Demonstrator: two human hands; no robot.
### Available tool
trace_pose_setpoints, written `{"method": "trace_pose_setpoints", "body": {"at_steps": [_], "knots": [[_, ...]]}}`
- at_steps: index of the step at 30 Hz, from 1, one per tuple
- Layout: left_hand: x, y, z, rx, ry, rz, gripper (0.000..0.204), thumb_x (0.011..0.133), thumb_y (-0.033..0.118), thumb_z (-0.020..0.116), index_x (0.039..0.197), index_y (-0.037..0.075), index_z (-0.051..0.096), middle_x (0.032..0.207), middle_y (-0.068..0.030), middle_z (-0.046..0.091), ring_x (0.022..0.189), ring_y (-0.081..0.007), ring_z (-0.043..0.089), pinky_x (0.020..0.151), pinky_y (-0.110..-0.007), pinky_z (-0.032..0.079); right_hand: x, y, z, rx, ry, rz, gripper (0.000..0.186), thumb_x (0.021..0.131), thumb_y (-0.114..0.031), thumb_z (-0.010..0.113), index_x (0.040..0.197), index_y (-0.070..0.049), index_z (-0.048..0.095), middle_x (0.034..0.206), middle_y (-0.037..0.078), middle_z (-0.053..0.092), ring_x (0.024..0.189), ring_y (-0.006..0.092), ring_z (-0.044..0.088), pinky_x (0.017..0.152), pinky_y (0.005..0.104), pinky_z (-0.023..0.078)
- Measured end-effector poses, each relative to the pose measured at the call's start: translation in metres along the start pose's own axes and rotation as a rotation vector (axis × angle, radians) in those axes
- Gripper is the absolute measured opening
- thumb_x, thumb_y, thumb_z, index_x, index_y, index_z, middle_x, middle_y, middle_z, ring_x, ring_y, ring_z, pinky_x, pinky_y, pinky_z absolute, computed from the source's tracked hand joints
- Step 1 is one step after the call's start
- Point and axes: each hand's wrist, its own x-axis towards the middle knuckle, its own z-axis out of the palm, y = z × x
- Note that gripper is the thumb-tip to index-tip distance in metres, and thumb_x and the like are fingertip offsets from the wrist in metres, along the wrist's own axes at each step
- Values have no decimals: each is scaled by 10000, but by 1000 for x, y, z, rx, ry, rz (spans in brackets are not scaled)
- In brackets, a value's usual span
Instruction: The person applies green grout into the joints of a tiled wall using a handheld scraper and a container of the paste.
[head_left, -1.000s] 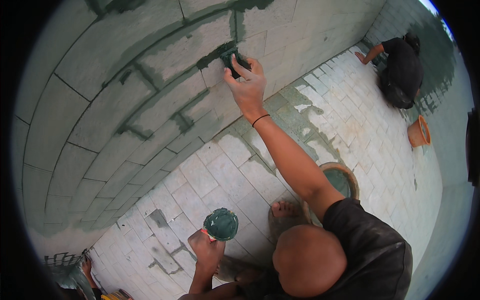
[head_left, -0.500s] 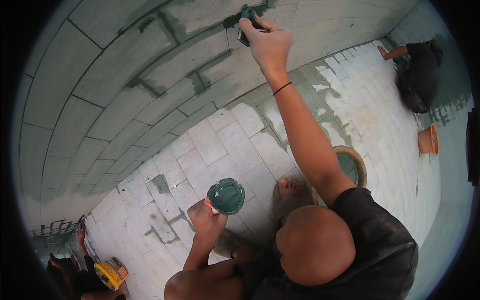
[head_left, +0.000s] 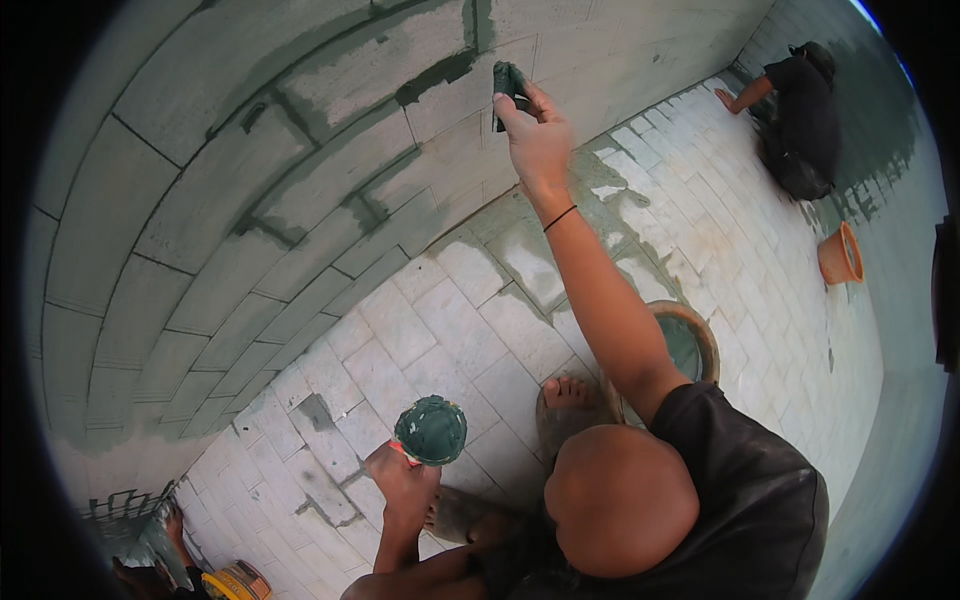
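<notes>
Our right hand's (head_left: 535, 135) fingers clamp a green-smeared pad (head_left: 507, 82) against the block wall (head_left: 200, 200) at upper centre. Our left hand's (head_left: 402, 478) fingers wrap a small green-coated bowl (head_left: 431, 430) at lower centre, over the tiled floor (head_left: 450, 330). Right of our arm sits a round basin (head_left: 690, 340).

Open tiled floor (head_left: 440, 330) lies between the block wall (head_left: 200, 200) at left and the basin (head_left: 685, 345) at right; far right, a crouching person (head_left: 800, 110) and orange pot (head_left: 840, 255) obstruct passage.
</notes>
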Motion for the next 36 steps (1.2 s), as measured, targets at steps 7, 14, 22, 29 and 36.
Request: {"method": "trace_pose_setpoints", "body": {"at_steps": [7,14,22,29,36], "knots": [[-2,-2,2,26,-16,46,146,752,43,688,885,58,747,761,-121,704,632,-277,684,576,-331,500,25,35,13,-174,130,-356,415,819,-116,763,1227,-51,726,1106,133,649,940,228,650,877,313,510],[6,0,8,-61,36,60,111,715,90,760,778,54,676,584,-123,574,493,-311,560,489,-380,433,26,44,13,-380,64,-484,352,819,-144,768,1171,-140,771,1111,145,629,1052,284,593,908,355,488],[6,3,8,-23,30,70,149,707,89,766,718,56,621,558,-117,538,467,-307,530,474,-386,413,22,31,3,-550,104,-387,356,796,-217,771,1122,-74,777,997,136,622,929,276,610,819,358,502],[4,4,5,-26,61,84,162,707,85,772,720,54,613,557,-117,540,468,-307,535,473,-382,418,34,-4,21,-179,153,-69,373,798,-246,768,1068,12,767,814,97,608,693,162,604,649,308,490],[10,4,15,-70,17,110,137,712,70,767,738,55,633,568,-120,550,479,-319,542,480,-381,428,-16,-30,60,-171,-21,29,362,782,-248,773,946,74,755,764,127,569,688,160,561,604,348,441]]}}
